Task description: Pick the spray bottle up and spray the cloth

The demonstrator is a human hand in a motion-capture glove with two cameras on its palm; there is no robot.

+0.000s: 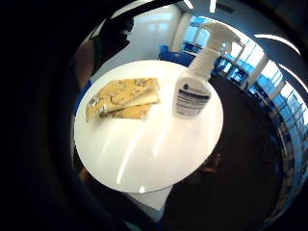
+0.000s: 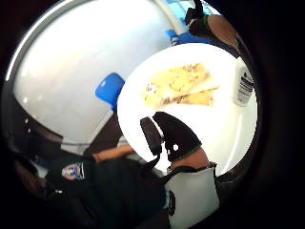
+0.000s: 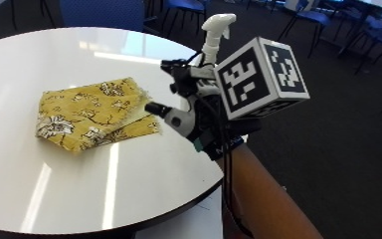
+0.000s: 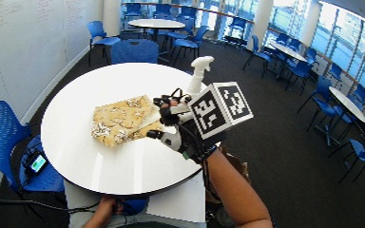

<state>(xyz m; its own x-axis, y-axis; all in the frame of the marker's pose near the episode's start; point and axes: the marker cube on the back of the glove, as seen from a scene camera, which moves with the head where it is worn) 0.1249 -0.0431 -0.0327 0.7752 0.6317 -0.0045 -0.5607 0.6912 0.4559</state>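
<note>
While the gloved right hand (image 3: 201, 112) hangs in the air over the near right part of the round white table (image 3: 58, 184), you can't really make out from the outside views what its fingers are doing, since the rig on its back covers most of them. The thumb-side palm view helps a bit: the black-gloved thumb (image 2: 176, 136) sticks out straight with nothing in it, and neither palm camera shows anything clasped, so I'd call the hand relaxed and empty.

Just past the hand, the white spray bottle (image 3: 214, 35) stands upright on the table near its right edge (only the trigger head and neck poke out above the hand in the outside view). From the little-finger-side palm view you see the whole bottle, label facing the palm, untouched and apart from the hand.

Further left, the yellow flowered cloth (image 3: 91, 117) lies folded flat on the table top, beside the bottle but not touching it.

Blue chairs (image 4: 135, 50) stand around the table and further back in the room
</note>
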